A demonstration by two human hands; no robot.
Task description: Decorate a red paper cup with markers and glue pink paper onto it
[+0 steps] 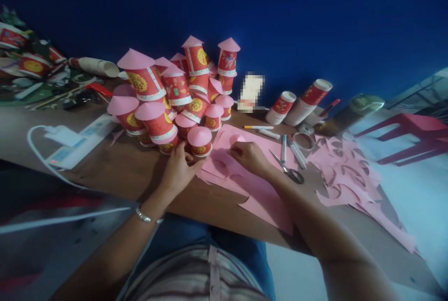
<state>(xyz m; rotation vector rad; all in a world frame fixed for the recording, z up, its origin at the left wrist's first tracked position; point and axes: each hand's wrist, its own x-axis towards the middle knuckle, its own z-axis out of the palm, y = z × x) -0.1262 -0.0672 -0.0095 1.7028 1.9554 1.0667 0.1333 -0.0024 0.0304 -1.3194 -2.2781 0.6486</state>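
My left hand (pixel 180 168) is beside a small paper-cup lantern (pixel 199 141) with a pink cone roof, at the front of the group. Its thumb and fingers are apart near the cup's lower edge; whether they touch it is unclear. My right hand (pixel 250 155) is closed, its fingers curled down over the pink paper sheets (pixel 252 184). A small pink piece (pixel 238 138) shows just behind those fingertips, and what they hold is hidden. Several more red cup lanterns (pixel 156 121) with pink roofs stand stacked behind my left hand.
Scissors (pixel 292 175), markers (pixel 297 151) and a tape roll (pixel 304 141) lie right of the sheets. Pink paper offcuts (pixel 350 172) cover the table's right end. Stacked red cups (pixel 310 100) stand at the back. A power strip (pixel 82 140) with a white cable lies left.
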